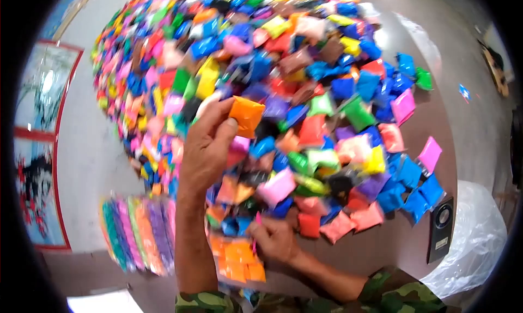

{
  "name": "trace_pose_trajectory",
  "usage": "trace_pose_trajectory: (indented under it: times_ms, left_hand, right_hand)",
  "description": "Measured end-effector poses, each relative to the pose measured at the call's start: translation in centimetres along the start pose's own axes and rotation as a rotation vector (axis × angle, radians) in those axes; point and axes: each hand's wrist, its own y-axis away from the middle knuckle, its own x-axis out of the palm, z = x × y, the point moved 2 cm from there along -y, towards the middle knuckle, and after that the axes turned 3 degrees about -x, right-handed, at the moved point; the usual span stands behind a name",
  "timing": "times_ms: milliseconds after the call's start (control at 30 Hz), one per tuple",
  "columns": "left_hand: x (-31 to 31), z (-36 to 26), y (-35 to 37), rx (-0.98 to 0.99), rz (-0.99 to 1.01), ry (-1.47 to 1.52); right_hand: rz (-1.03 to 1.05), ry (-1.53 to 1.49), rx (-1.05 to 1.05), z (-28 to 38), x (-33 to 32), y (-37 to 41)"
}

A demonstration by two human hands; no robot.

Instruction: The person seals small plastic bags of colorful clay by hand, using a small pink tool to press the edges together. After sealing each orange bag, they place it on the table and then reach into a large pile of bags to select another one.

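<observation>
My left hand (pixel 208 141) is raised over the pile and pinches a small orange packet (pixel 248 117) between thumb and fingers. Lower down, my right hand (pixel 277 239) is closed, with a thin pink object (pixel 257 219) showing along its fingertips; its kind is not clear. Right by those fingers, at the table's near edge, lies a group of orange packets (pixel 237 261) placed close together. Beyond both hands spreads a large heap of shiny small packets (pixel 310 130) in many colours.
Bundled rows of coloured packets (pixel 140 234) lie left of my left forearm. A dark phone-like device (pixel 440 231) rests at the table's right edge, beside a clear plastic bag (pixel 468 242). Red-framed pictures (pixel 41 149) stand at the far left.
</observation>
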Motion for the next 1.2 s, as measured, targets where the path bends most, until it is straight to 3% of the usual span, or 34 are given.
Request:
trace_pose_trajectory:
  times_ms: [100,167,200,300,400,500,600,633,700,800,900,1200]
  left_hand:
    - [-4.5,0.1,8.8,-0.242,-0.203,0.216]
    - [-7.6,0.5,14.3,-0.247,-0.286,-0.029]
    - [-8.2,1.2,17.2,-0.276,-0.354,0.020]
    - [-8.8,1.6,24.4,-0.386,-0.352,-0.145]
    - [-7.7,3.7,30.5,-0.550,-0.338,0.000]
    - [-5.3,4.5,35.4,-0.485,-0.326,0.002]
    - [-3.2,4.2,37.2,-0.522,-0.311,0.095]
    - [-2.7,4.2,37.4,-0.448,-0.309,0.108]
    - [-1.7,4.5,37.9,-0.309,-0.298,0.128]
    - [-0.6,3.4,38.3,-0.300,-0.302,0.188]
    - [0.5,2.0,38.8,-0.342,-0.285,0.253]
    - [3.3,4.2,44.5,-0.301,-0.340,0.416]
  right_hand:
    - [0.028,0.054,0.022,0.5,-0.7,-0.3]
    - [0.045,-0.005,0.019,0.6,-0.7,-0.8]
    - [0.045,-0.034,0.019,0.6,-0.5,-0.6]
    - [0.039,-0.067,-0.041,1.0,-0.3,-0.6]
    - [0.078,-0.051,-0.101,1.2,-0.3,-0.3]
    - [0.111,0.081,-0.260,0.8,0.3,0.7]
    - [0.228,0.127,-0.283,3.3,1.3,2.1]
    - [0.261,0.115,-0.281,3.9,1.6,2.4]
    - [0.315,0.142,-0.131,3.9,1.8,4.0]
    - [0.354,0.088,0.078,2.7,2.4,7.3]
    - [0.260,-0.038,0.271,3.0,3.0,11.9]
    - [0.207,0.037,0.165,1.9,2.2,18.9]
